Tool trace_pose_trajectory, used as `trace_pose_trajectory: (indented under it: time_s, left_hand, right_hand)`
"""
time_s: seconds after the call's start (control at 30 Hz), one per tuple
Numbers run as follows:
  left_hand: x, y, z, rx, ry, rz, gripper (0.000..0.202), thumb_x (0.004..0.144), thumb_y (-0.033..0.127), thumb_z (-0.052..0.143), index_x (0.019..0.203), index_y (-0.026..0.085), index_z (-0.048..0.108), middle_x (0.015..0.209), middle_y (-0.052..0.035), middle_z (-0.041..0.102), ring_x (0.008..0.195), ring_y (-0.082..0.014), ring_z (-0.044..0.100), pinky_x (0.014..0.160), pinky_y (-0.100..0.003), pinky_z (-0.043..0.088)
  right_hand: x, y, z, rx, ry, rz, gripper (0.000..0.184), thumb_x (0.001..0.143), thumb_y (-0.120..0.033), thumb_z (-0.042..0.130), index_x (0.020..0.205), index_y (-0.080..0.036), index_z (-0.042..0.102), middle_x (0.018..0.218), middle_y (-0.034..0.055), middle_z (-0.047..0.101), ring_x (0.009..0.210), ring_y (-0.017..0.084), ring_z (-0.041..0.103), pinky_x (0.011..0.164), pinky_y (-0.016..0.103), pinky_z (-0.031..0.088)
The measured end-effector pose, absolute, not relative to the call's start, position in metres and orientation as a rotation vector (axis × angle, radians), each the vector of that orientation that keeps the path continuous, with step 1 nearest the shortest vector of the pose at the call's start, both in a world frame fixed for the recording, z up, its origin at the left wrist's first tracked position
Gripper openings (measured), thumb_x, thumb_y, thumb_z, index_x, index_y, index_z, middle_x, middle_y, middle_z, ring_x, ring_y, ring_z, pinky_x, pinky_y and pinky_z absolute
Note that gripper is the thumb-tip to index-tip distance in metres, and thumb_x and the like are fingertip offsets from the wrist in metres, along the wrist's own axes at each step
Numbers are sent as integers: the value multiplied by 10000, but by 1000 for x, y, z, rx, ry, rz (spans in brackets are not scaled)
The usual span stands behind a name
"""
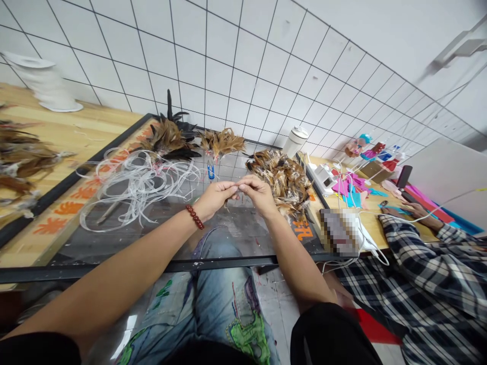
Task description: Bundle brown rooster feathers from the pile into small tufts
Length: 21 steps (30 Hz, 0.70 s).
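Observation:
Fingertip to fingertip, my left hand (220,196) and my right hand (259,194) meet over the glass-topped table (175,243). Both are closed in a pinch, and what lies between the fingers is too small and hidden to name. A small brown wisp shows just under them. Close to my right hand lies a heap of brown feathers (287,182). Beyond my left hand are blue thread snips (210,170) and a bunch of light brown feathers (222,142). A tangle of clear white cord (140,185) spreads to the left, below a darker feather bunch (167,137).
A white spool (53,83) and more feathers (26,157) are on the wood at left. A white lidded cup (296,141) stands by the tiled wall. At right are a power strip (323,177), cables, coloured pieces (353,185) and a co-worker's plaid sleeve (411,243).

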<state>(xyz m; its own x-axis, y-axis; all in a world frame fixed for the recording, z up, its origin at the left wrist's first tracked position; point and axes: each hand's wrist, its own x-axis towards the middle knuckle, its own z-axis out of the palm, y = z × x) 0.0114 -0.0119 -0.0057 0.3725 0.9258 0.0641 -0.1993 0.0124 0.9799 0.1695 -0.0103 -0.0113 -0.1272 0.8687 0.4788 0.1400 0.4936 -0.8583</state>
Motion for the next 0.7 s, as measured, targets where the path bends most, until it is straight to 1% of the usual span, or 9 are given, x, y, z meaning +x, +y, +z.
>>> trace_pose_trajectory:
  time_s: [0.13,0.23,0.33,0.4,0.47,0.57,0.63,0.7]
  left_hand:
    - [12,-12,-6,1188,760,975,253,692,378,692,646,136,635,604,-15,587,599,-106,521,589,-222,385]
    - [13,-10,-9,1194,824,983,215,699,309,694,608,126,626,579,-14,579,567,-94,508,559,-207,369]
    - [12,-8,-10,1094,839,1022,163,717,263,676,644,121,641,545,-2,553,547,-90,506,547,-201,370]
    - [12,-8,-8,1020,806,1025,144,727,253,669,682,119,647,532,8,528,548,-92,515,562,-205,390]
    - [11,-8,-6,984,769,1009,138,724,246,675,688,117,640,530,15,511,559,-94,524,582,-210,409]
    - [12,-10,-6,999,729,984,162,719,240,675,632,120,608,533,13,508,576,-95,532,599,-211,411]
    - [13,-11,-6,1059,749,983,200,727,241,658,582,125,586,527,6,517,562,-92,517,588,-209,399]
    - [14,-13,-6,1145,808,993,228,736,244,643,550,131,576,528,-1,535,529,-86,484,558,-209,382]
  right_hand:
    - [168,-6,-17,-928,-1535,740,172,745,-396,690,768,-230,730,843,22,609,851,150,571,825,317,465]
    - [165,-5,-20,-966,-1490,807,214,718,-419,696,772,-214,724,874,28,607,763,131,562,710,283,481]
    - [163,-4,-22,-1025,-1370,903,266,741,-436,655,856,-203,713,784,6,604,595,86,488,578,239,435]
    - [164,-4,-22,-1033,-1332,956,286,760,-428,634,918,-201,707,703,-17,585,540,69,438,543,222,397]
    - [165,-5,-21,-1000,-1374,999,296,761,-413,641,963,-207,706,684,-26,578,543,67,435,549,218,389]
    - [165,-9,-17,-963,-1474,995,295,765,-401,649,996,-227,708,745,-13,598,629,87,503,597,229,415]
    - [163,-12,-15,-950,-1526,949,254,769,-397,651,944,-227,720,801,4,613,691,105,544,641,247,441]
    - [163,-14,-12,-944,-1578,865,204,770,-393,656,845,-215,722,794,13,615,709,118,560,689,271,460]
